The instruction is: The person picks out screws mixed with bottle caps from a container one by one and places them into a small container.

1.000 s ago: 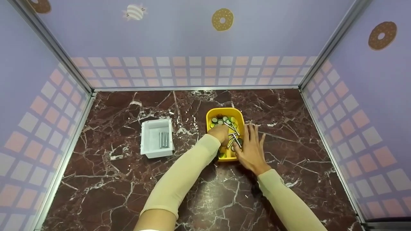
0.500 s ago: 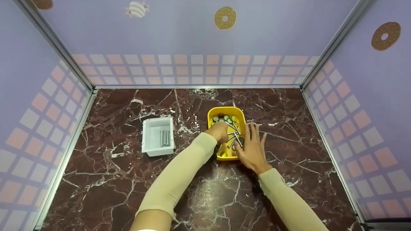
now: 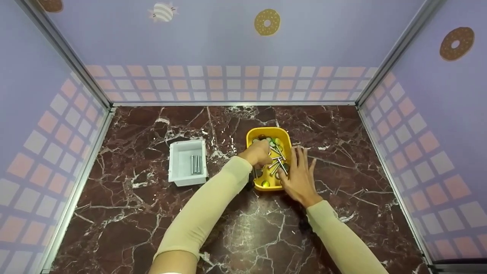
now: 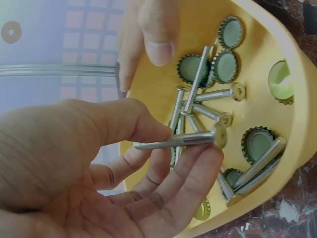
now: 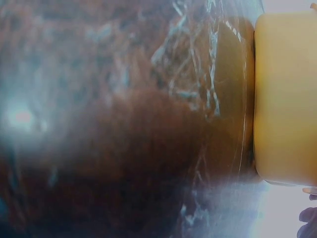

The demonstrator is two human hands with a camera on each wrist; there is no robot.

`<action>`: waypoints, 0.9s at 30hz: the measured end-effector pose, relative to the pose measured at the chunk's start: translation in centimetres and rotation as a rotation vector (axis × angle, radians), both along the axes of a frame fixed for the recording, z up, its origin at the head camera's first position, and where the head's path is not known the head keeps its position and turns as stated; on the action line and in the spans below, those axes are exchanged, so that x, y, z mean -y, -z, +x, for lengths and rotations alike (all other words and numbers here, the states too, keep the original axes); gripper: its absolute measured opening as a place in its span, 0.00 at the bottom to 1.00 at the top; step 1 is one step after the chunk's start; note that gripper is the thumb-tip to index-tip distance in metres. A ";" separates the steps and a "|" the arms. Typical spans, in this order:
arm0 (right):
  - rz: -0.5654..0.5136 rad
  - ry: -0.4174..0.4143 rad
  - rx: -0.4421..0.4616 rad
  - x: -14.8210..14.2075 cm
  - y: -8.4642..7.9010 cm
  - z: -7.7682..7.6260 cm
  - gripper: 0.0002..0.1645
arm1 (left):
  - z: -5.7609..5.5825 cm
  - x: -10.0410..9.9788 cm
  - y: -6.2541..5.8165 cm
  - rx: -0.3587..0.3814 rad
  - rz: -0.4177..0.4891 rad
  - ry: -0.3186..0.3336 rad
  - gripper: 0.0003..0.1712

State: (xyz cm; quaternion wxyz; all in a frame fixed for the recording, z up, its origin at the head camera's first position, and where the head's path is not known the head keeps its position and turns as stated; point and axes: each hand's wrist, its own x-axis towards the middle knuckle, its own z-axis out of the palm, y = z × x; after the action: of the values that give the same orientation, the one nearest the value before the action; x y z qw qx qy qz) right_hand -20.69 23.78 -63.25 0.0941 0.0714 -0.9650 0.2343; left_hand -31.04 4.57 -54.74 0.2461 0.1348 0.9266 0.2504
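Note:
My left hand (image 3: 258, 153) is over the yellow bin (image 3: 268, 130), pinching a silver bolt (image 4: 185, 140) between thumb and fingertips. Beneath it, in the left wrist view, several loose bolts (image 4: 199, 77) lie crossed among crimped bottle caps (image 4: 231, 33) on the bin floor. My right hand (image 3: 300, 179) holds the bin's right wall, thumb over the rim inside and fingers extended along the outside. The right wrist view shows mainly the bin's outer wall (image 5: 287, 99), with little of the hand.
A white tray (image 3: 179, 160) stands to the left of the bin, with several bolts (image 3: 196, 164) lying side by side in it. Both containers are on a dark red marbled tabletop (image 3: 247, 228). Lilac panels (image 3: 213, 42) enclose the back and both sides.
My left hand has shifted slightly left and toward the far end of the bin, uncovering more of its near left part. My right hand has stayed at the bin's right wall.

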 end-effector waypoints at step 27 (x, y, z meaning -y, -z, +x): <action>-0.021 -0.002 0.012 0.1 -0.1 0.1 0.56 | 1.2 7.2 -5.3 -0.097 0.112 -0.045 0.23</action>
State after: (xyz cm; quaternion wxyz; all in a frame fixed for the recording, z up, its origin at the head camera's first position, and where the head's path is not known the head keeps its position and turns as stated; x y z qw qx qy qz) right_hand -20.62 23.72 -63.16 0.0889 0.0698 -0.9630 0.2448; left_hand -29.85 -2.58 -49.41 0.1874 0.1392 0.9247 0.3007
